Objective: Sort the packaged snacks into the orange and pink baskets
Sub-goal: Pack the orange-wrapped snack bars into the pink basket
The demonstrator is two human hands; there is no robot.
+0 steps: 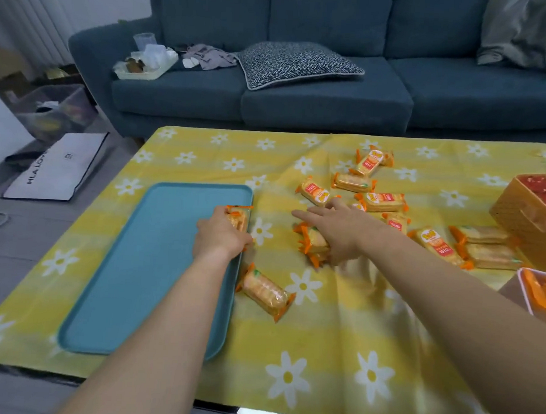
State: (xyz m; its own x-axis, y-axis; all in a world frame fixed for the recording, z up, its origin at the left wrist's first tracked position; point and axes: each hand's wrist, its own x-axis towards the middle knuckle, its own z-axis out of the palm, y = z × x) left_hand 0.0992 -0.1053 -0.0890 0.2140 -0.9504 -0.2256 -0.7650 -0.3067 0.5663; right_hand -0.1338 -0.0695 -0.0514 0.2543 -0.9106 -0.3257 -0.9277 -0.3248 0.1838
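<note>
on the surface [322, 336] | left grip [221, 232] grasping one snack [237, 219] | right grip [336, 232] released | many loose snacks [382, 202] unsorted

One view only: head-worn, wide-angle. The camera sits above the near edge of the worktop [321, 351] and faces forward and down across it, close in. Both forearms [170, 328] enter from the bottom edge; left hand [221, 234] and right hand [343, 231] sit near frame centre. The sofa [318, 108] fills the upper frame beyond the far edge. The floor [9, 256] shows at left. The right border crops the orange basket [530, 217].
</note>
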